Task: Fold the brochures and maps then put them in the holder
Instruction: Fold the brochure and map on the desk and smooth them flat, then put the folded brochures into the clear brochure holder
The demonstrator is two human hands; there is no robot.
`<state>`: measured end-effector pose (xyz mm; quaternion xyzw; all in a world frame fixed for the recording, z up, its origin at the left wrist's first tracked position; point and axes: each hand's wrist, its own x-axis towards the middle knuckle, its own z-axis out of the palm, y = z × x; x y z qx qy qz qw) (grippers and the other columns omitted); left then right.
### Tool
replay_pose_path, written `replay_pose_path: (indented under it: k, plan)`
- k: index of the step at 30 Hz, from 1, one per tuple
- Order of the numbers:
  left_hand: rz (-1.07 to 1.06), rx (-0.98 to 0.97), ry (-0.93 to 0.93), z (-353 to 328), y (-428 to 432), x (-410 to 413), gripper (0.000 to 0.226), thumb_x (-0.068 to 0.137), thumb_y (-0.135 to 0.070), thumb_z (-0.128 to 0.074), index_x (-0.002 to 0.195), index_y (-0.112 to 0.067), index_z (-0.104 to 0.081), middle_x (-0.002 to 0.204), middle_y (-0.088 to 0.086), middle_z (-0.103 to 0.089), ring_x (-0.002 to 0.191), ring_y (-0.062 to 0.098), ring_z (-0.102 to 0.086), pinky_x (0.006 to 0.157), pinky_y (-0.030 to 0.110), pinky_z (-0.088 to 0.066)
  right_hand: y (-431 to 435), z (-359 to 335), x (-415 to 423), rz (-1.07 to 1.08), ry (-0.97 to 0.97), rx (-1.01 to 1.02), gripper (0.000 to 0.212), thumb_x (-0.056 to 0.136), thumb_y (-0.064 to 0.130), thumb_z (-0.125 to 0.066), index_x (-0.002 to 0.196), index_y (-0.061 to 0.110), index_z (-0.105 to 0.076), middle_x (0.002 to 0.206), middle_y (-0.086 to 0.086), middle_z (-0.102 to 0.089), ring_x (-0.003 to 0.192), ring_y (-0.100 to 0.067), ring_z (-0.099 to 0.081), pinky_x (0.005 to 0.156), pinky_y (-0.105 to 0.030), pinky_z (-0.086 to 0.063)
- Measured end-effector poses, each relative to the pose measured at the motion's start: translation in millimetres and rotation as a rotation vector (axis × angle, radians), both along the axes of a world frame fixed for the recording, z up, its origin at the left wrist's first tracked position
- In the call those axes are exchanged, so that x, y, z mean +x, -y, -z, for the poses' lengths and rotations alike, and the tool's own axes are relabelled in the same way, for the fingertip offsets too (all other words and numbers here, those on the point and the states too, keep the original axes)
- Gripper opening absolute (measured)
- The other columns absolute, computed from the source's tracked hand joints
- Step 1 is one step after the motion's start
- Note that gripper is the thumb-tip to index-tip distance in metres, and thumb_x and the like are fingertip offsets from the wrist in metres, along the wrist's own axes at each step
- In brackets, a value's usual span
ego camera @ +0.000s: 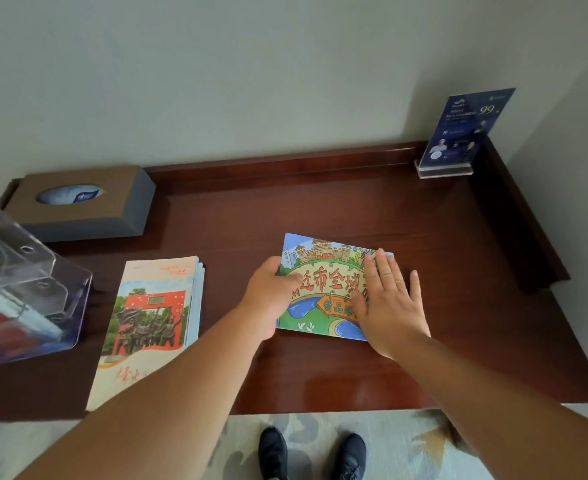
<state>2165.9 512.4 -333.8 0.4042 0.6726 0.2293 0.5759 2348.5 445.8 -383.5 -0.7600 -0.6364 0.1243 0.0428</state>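
I was creasing the map (323,282) mid desk (354,209): left hand (271,299) gripping its edge, right hand (389,299) pressing flat; next, I judged, the holder (25,282) at left edge

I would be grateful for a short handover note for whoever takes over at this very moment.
Left hand grips the cartoon map at its left edge; right hand presses flat on its right part.
The map lies on the desk, partly folded it seems.
Brochure stack lies to its left; clear holder at far left, something red already inside.
Left: finish the crease, slot the map into the holder, then the stack.
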Motion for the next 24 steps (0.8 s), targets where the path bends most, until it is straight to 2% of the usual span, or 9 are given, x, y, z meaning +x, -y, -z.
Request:
replay_pose_path:
  k: [1,3,5,7,9,12,15,19,24]
  plan:
    - [-0.007,0.032,0.027,-5,3,-4,0.011,0.095,-0.013,-0.060,0.097,-0.024,-0.063,0.096,0.002,-0.076,0.081,0.020,-0.075,0.073,0.040,-0.061,-1,-7,0,0.037,-0.125,0.032,0.071,0.099,0.049,-0.029,0.155,0.020,0.002,0.164,-0.002,0.006,0.150,-0.018,0.006,0.122,-0.044,-0.002]
    - [-0.019,0.092,0.093,-19,10,-18,0.013,0.095,-0.013,-0.059,0.097,-0.025,-0.063,0.097,0.001,-0.076,0.081,0.019,-0.075,0.069,0.037,-0.061,-6,-29,-3,0.226,-0.452,0.056,0.074,0.097,0.045,-0.044,0.155,0.023,-0.004,0.163,-0.001,-0.009,0.147,-0.020,-0.020,0.116,-0.043,-0.029]
    - [-0.041,0.147,0.160,-37,15,-40,0.017,0.095,-0.011,-0.058,0.096,-0.026,-0.065,0.100,0.003,-0.076,0.086,0.022,-0.075,0.076,0.043,-0.060,-16,-58,-16,0.409,-0.783,0.011,0.055,0.095,0.042,-0.052,0.145,0.033,-0.032,0.143,0.004,-0.049,0.118,-0.014,-0.060,0.091,-0.043,-0.055]
    - [-0.066,0.206,0.201,-57,20,-70,0.020,0.093,-0.009,-0.060,0.095,-0.028,-0.067,0.101,0.006,-0.076,0.091,0.027,-0.074,0.084,0.051,-0.058,-26,-83,-37,0.494,-1.073,-0.009,0.015,0.096,0.036,-0.054,0.109,0.034,-0.061,0.105,0.005,-0.074,0.083,-0.013,-0.073,0.074,-0.046,-0.061]
    - [-0.088,0.267,0.213,-79,25,-102,0.019,0.087,-0.012,-0.063,0.095,-0.027,-0.069,0.104,0.008,-0.076,0.096,0.032,-0.072,0.091,0.057,-0.053,-33,-103,-64,0.473,-1.207,-0.008,0.013,0.097,0.030,-0.054,0.095,0.030,-0.067,0.088,0.005,-0.077,0.074,-0.017,-0.075,0.071,-0.048,-0.062]
    - [-0.136,0.334,0.195,-107,31,-155,0.026,0.077,-0.018,-0.064,0.102,-0.021,-0.071,0.104,0.010,-0.076,0.097,0.034,-0.071,0.095,0.060,-0.050,-38,-126,-114,0.350,-1.269,0.002,0.012,0.098,0.027,-0.054,0.096,0.027,-0.066,0.088,0.004,-0.077,0.076,-0.019,-0.075,0.073,-0.049,-0.061]
    - [-0.169,0.395,0.156,-126,34,-212,0.021,0.087,-0.013,-0.063,0.106,-0.016,-0.070,0.103,0.010,-0.076,0.097,0.032,-0.072,0.096,0.058,-0.050,-43,-144,-168,0.253,-1.281,0.011,0.013,0.099,0.026,-0.053,0.098,0.024,-0.066,0.091,0.003,-0.076,0.079,-0.020,-0.075,0.076,-0.049,-0.061]
    - [-0.189,0.449,0.110,-135,37,-289,0.016,0.093,-0.010,-0.060,0.102,-0.017,-0.070,0.096,0.006,-0.077,0.094,0.030,-0.073,0.083,0.045,-0.057,-46,-162,-240,0.170,-1.224,0.063,0.013,0.098,0.025,-0.054,0.096,0.023,-0.066,0.089,0.003,-0.077,0.079,-0.018,-0.075,0.077,-0.047,-0.060]
    - [-0.186,0.480,0.134,-138,38,-376,0.016,0.093,-0.012,-0.061,0.102,-0.022,-0.071,0.098,0.004,-0.077,0.092,0.025,-0.074,0.087,0.053,-0.056,-41,-173,-323,0.155,-1.195,0.112,0.012,0.098,0.023,-0.056,0.096,0.022,-0.067,0.089,0.003,-0.077,0.077,-0.018,-0.074,0.070,-0.041,-0.060]
